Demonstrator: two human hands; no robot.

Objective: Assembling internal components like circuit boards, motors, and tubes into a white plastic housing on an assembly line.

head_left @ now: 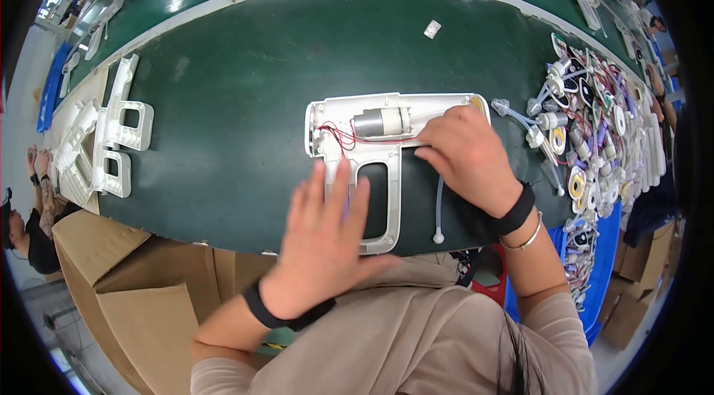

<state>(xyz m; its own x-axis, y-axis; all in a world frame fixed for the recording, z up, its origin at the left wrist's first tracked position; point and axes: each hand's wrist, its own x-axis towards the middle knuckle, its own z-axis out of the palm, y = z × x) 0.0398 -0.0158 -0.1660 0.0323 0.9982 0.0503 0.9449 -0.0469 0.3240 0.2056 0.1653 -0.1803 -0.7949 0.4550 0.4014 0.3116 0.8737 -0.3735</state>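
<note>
A white plastic gun-shaped housing half (pixel 384 201) lies open side up on the green bench before me. In its barrel sits a silver and white motor pump (pixel 381 122), with thin red and black wires (pixel 341 135) looping at its left. My left hand (pixel 320 235) hovers or rests over the handle, its fingers spread; contact is hard to judge. At the barrel's right part, my right hand (pixel 470 157) is curled down into the housing, and what its fingers pinch is hidden. From under that hand a clear tube with a round end (pixel 439 220) hangs toward the bench's near edge.
A large heap of pumps, wires and tubes (pixel 595 135) covers the right side. White housing shells (pixel 111 127) are stacked at the left. A small white piece (pixel 432 29) lies at the back. Cardboard boxes (pixel 149 306) stand below left, a blue bin (pixel 599 283) below right.
</note>
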